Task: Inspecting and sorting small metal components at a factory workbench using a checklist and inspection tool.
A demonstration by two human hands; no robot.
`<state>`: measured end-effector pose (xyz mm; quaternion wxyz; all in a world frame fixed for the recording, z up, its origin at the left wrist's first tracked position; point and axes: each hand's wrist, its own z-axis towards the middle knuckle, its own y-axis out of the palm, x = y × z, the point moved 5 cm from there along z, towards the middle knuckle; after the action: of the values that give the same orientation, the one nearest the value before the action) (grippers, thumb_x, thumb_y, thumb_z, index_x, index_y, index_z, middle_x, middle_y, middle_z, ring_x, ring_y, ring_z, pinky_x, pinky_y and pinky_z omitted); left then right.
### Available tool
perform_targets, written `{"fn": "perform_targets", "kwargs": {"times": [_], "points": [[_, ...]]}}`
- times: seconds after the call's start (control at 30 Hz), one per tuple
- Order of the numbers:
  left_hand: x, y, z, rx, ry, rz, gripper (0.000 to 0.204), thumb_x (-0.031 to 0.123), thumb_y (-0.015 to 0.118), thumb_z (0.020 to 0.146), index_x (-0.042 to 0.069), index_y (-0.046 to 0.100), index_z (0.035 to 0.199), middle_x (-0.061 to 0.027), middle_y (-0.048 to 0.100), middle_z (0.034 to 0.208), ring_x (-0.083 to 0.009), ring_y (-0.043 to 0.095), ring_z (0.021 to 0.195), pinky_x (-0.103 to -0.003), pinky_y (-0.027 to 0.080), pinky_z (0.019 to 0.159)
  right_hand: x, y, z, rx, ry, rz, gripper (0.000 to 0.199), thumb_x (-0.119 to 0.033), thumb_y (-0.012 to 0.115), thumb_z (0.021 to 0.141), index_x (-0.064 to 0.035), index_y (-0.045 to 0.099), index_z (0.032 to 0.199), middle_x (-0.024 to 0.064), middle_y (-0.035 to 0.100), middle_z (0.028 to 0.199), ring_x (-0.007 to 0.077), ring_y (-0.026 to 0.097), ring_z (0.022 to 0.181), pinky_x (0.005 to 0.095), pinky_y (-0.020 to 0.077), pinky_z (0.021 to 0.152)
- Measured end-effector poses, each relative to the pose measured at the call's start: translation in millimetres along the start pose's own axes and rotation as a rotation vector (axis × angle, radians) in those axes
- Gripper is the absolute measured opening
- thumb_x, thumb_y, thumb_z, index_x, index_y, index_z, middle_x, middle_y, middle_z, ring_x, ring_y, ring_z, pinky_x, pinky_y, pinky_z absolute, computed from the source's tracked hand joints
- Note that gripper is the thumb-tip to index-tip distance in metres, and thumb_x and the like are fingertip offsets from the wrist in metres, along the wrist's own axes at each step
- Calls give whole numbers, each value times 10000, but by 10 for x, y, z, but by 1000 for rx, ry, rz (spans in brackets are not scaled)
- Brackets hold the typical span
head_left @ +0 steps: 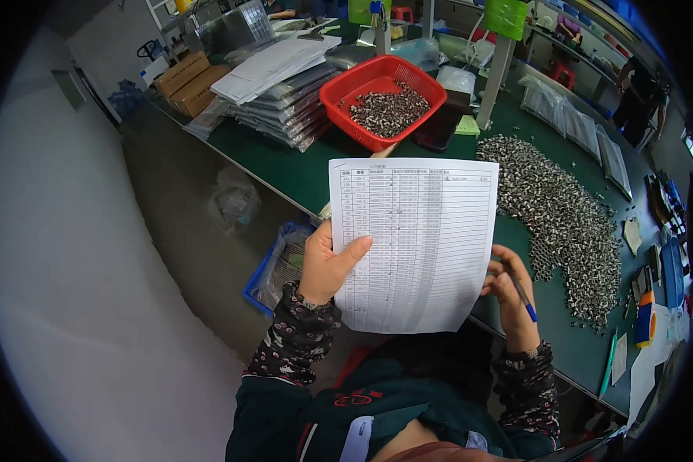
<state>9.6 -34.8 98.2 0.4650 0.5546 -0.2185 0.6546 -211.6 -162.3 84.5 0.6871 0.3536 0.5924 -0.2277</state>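
A white sheet of paper (462,254) printed with a table of rows and columns hangs upright before me. My left hand (329,262) grips its left edge, thumb across the front and the other fingers behind. At the lower right edge is my right hand (510,289), its fingers curled round a dark pen (525,299) with a blue end that points down. Some of the right fingertips are behind the paper or touching its edge; which, I cannot tell. Past the sheet, a large spread of small metal parts (562,215) lies on the green table (508,239).
A red plastic basket (335,104) with more metal parts stands at the back. Left of it are stacked plastic-bagged sheets (285,115) and cardboard boxes (189,81). A blue crate (256,289) sits low at the left. A metal post (494,81) rises from the table; people are farther off.
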Motion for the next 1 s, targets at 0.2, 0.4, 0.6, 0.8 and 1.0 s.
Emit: {"fn": "perform_targets", "kwargs": {"times": [0.2, 0.4, 0.6, 0.8, 1.0], "points": [[369, 324, 63, -46, 138, 70, 252, 68, 558, 763, -32, 485, 982, -82, 572, 925, -108, 533, 806, -239, 427, 716, -119, -65, -444, -16, -88, -145, 335, -194, 589, 736, 47, 500, 950, 46, 547, 837, 79, 464, 737, 193, 363, 665], [557, 785, -9, -154, 224, 130, 332, 96, 551, 768, -27, 428, 1050, -87, 529, 977, -118, 499, 874, -263, 396, 774, -287, -372, -717, 132, -201, -171, 189, -126, 548, 769, 46, 531, 845, 18, 538, 717, 64, 446, 655, 185, 364, 599], [193, 1269, -128, -432, 56, 87, 489, 106, 547, 759, -7, 301, 1165, -110, 466, 1044, -143, 467, 943, -277, 367, 823, -371, -890, -957, 351, -307, -34, 205, -127, 531, 784, 48, 514, 889, 60, 561, 793, 84, 495, 714, 194, 392, 649], [-236, 1688, -212, -446, -16, 97, 401, 47, 492, 781, -26, 315, 1134, -106, 490, 1018, -135, 486, 909, -268, 385, 799, -494, -1232, -1157, 389, -294, -174, 245, -131, 509, 793, 47, 476, 959, 74, 551, 836, 93, 494, 748, 213, 397, 674], [-359, 2142, -59, -406, 41, 12, 406, 49, 441, 799, -26, 270, 1159, -121, 497, 963, -143, 527, 790, -258, 421, 726, -588, -1495, -1406, 426, -245, -288, 295, -135, 510, 792, 43, 458, 1021, 76, 543, 879, 119, 486, 819, 234, 386, 727]]}}
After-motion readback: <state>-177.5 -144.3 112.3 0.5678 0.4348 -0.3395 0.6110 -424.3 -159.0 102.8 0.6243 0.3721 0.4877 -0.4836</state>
